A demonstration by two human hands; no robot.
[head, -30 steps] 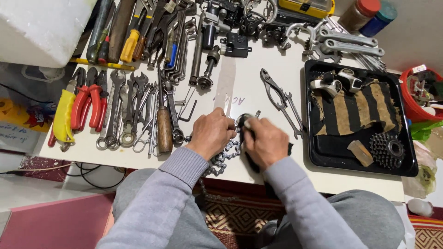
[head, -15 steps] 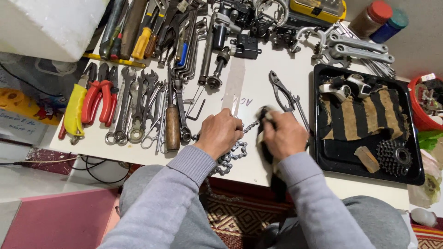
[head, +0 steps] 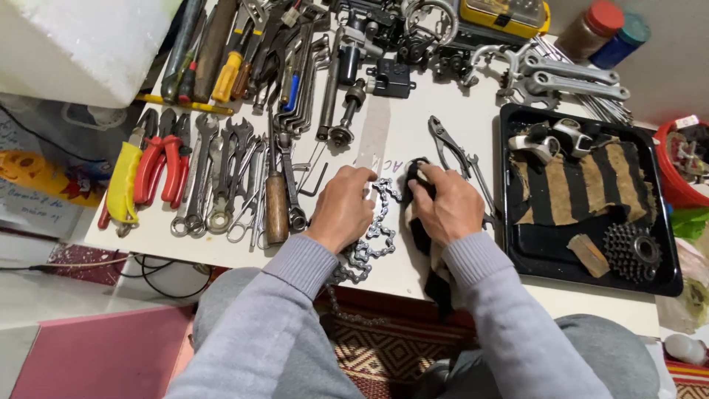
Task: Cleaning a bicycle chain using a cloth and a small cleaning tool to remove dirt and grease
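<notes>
Near the surface's (head: 450,133) front edge, the left hand (head: 344,208) presses its fingers closed on the chain (head: 367,247), which spills over that edge. The right hand (head: 448,207) grips a dark rag (head: 419,176) against it. The black tray (head: 517,244) just right holds striped cloth (head: 572,188) and a cog cluster (head: 631,251).

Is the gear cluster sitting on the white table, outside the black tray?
No, the gear cluster lies inside the black tray, near its lower right corner.

Both arms come in from the bottom, grey sleeves down to the wrists, elbows bent and forearms angled toward each other. Left hand (head: 343,207) is knuckles up, fingers curled under and pressing down. Right hand (head: 447,207) sits just beside it, also palm down, fingers bunched tight in a grip.
</notes>
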